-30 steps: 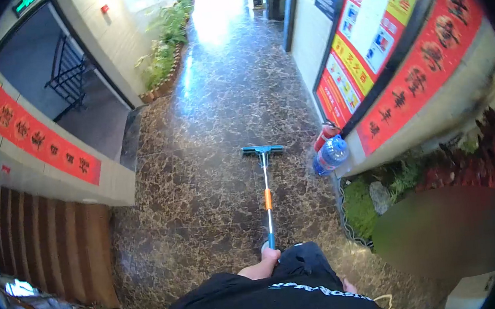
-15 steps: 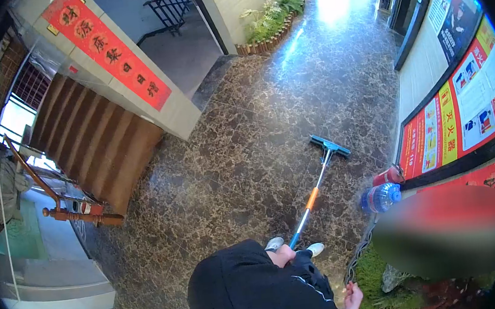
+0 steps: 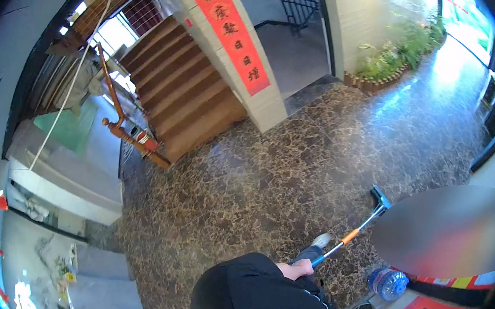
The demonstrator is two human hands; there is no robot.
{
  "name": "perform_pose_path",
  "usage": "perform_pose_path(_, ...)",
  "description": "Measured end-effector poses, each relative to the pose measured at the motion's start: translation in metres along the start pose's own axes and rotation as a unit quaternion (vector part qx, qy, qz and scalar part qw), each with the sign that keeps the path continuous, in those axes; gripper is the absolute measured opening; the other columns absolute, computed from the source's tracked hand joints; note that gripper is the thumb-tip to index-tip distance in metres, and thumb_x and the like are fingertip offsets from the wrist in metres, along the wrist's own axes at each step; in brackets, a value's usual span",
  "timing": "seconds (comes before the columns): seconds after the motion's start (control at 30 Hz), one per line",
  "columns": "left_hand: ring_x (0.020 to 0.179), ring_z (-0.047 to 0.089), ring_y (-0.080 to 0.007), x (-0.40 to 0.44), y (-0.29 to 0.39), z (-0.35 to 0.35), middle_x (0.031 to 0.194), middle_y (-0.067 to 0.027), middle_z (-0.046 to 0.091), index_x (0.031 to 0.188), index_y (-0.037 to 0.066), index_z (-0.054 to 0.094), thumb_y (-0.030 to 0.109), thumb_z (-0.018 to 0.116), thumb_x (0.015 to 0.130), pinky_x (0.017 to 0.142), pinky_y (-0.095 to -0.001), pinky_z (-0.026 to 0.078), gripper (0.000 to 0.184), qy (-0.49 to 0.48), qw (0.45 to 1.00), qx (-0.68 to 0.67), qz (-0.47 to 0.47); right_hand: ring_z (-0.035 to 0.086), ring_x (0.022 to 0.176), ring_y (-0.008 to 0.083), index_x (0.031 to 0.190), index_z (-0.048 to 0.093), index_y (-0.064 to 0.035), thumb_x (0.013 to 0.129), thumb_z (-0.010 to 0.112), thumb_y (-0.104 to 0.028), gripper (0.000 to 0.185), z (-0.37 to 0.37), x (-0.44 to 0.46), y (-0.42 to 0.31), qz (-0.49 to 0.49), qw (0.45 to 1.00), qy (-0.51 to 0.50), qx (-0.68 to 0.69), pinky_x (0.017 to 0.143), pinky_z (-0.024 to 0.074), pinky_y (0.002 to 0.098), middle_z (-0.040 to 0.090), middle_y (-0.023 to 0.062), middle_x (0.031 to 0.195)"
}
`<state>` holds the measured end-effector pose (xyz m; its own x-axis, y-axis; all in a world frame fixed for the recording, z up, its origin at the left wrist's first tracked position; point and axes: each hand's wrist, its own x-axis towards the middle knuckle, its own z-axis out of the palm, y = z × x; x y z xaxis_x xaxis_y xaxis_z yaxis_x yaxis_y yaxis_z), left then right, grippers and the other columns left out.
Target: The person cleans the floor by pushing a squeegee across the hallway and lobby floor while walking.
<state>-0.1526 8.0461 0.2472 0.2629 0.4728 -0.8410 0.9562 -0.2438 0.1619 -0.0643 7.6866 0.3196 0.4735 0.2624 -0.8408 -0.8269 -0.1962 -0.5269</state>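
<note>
My left hand (image 3: 296, 269), below a black sleeve (image 3: 243, 298), is wrapped round the pole of a long-handled squeegee (image 3: 351, 237). Its pole has blue, orange and pale sections and slopes away to the right. At the far end, the blue-green head (image 3: 380, 197) is at the dark marbled floor (image 3: 222, 198); whether it touches is hard to tell. One pale shoe (image 3: 322, 240) shows beside the pole. My right hand is out of view.
A large clear bottle with a blue label (image 3: 389, 284) stands at lower right, near a blurred patch. Brown stairs (image 3: 185, 95) with a wooden handrail (image 3: 120, 128) rise at upper left. A pillar with a red banner (image 3: 230, 34) stands beside a doorway. Plants (image 3: 396, 57) line the wall.
The view has turned left, so the stairs and pillar appear farther right. The squeegee head now points more to the right. My right hand, seen low before, has left the view.
</note>
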Motion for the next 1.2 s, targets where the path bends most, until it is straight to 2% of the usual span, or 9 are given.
perform_pose_path(0.13, 0.085, 0.059, -0.0283, 0.031, 0.040, -0.023, 0.090, -0.0174, 0.060, 0.086, 0.001, 0.062, 0.018, 0.055, 0.064, 0.072, -0.0387, 0.047, 0.029, -0.003, 1.000, -0.004, 0.020, 0.054, 0.046, 0.0184, 0.079, 0.048, 0.0012, 0.077, 0.059, -0.029, 0.032, -0.022, 0.158, -0.046, 0.042, 0.994, 0.039, -0.098, 0.039, 0.0449, 0.0285, 0.055, 0.0115, 0.058)
perform_pose_path(0.17, 0.084, 0.059, -0.0284, 0.038, 0.053, -0.026, 0.090, -0.0174, 0.060, 0.086, 0.002, 0.062, 0.018, 0.055, 0.064, 0.072, -0.0389, 0.047, 0.028, -0.008, 1.000, -0.011, 0.015, 0.042, 0.029, 0.0185, 0.061, 0.045, -0.0081, 0.079, 0.053, -0.031, 0.030, -0.014, 0.195, -0.048, 0.019, 0.993, 0.090, -0.074, 0.030, 0.0326, 0.0303, 0.042, 0.0070, 0.039)
perform_pose_path(0.23, 0.084, 0.059, -0.0288, 0.063, 0.083, -0.024, 0.089, -0.0169, 0.061, 0.086, 0.003, 0.063, 0.020, 0.056, 0.064, 0.071, -0.0388, 0.047, 0.029, -0.016, 1.000, -0.007, 0.014, 0.043, 0.035, 0.0144, 0.063, 0.048, -0.0074, 0.074, 0.053, -0.013, 0.013, 0.008, 0.222, -0.090, -0.048, 0.998, 0.009, -0.051, 0.032, 0.0317, 0.0260, 0.045, 0.0038, 0.047)
perform_pose_path(0.4, 0.089, 0.058, -0.0280, 0.100, 0.169, -0.071, 0.093, -0.0153, 0.060, 0.087, 0.005, 0.063, 0.025, 0.057, 0.062, 0.075, -0.0356, 0.046, 0.032, -0.087, 0.993, 0.034, 0.066, 0.061, 0.059, 0.0216, 0.072, 0.053, 0.0034, 0.073, 0.053, -0.002, 0.006, 0.068, 0.225, -0.191, -0.019, 0.997, 0.043, -0.064, 0.051, 0.0511, 0.0297, 0.061, 0.0143, 0.069)
perform_pose_path(0.57, 0.084, 0.059, -0.0274, 0.166, 0.236, -0.100, 0.085, -0.0184, 0.061, 0.081, -0.002, 0.062, 0.020, 0.055, 0.063, 0.073, -0.0341, 0.046, 0.030, -0.037, 0.995, 0.037, 0.088, 0.063, 0.067, 0.0186, 0.078, 0.054, -0.0003, 0.078, 0.057, -0.012, 0.012, 0.070, 0.238, -0.241, 0.011, 0.998, 0.055, -0.026, 0.058, 0.0509, 0.0264, 0.063, 0.0132, 0.078)
perform_pose_path(0.87, 0.052, 0.060, -0.0218, 0.182, 0.287, -0.140, 0.063, -0.0123, 0.060, 0.070, -0.002, 0.061, 0.016, 0.052, 0.065, 0.051, -0.0314, 0.047, 0.020, -0.109, 0.993, -0.011, 0.052, 0.062, 0.066, 0.0192, 0.083, 0.057, 0.0070, 0.079, 0.054, -0.007, 0.015, 0.055, 0.192, -0.223, 0.077, 0.983, 0.166, 0.031, 0.055, 0.0512, 0.0271, 0.063, 0.0154, 0.081)
perform_pose_path(1.07, 0.064, 0.062, -0.0233, 0.226, 0.323, -0.135, 0.067, -0.0136, 0.061, 0.072, -0.002, 0.061, 0.017, 0.054, 0.065, 0.058, -0.0331, 0.048, 0.021, -0.112, 0.991, -0.009, 0.070, 0.058, 0.059, 0.0191, 0.073, 0.060, 0.0033, 0.071, 0.062, -0.004, 0.007, 0.027, 0.230, -0.206, 0.176, 0.955, 0.236, 0.034, 0.051, 0.0466, 0.0338, 0.060, 0.0096, 0.071)
perform_pose_path(1.13, 0.063, 0.062, -0.0237, 0.245, 0.337, -0.129, 0.066, -0.0140, 0.061, 0.072, -0.001, 0.061, 0.016, 0.054, 0.064, 0.058, -0.0338, 0.048, 0.021, -0.110, 0.992, -0.008, 0.065, 0.060, 0.061, 0.0212, 0.080, 0.057, 0.0051, 0.074, 0.056, -0.002, 0.009, 0.030, 0.245, -0.255, 0.191, 0.945, 0.257, -0.062, 0.051, 0.0479, 0.0347, 0.061, 0.0112, 0.074)
perform_pose_path(1.2, 0.058, 0.061, -0.0238, 0.251, 0.371, -0.133, 0.062, -0.0140, 0.059, 0.071, 0.000, 0.061, 0.016, 0.054, 0.062, 0.055, -0.0349, 0.047, 0.020, -0.097, 0.994, 0.015, 0.053, 0.061, 0.063, 0.0243, 0.089, 0.052, 0.0052, 0.079, 0.048, -0.006, 0.016, 0.014, 0.271, -0.288, 0.132, 0.965, 0.224, 0.029, 0.052, 0.0493, 0.0351, 0.062, 0.0140, 0.078)
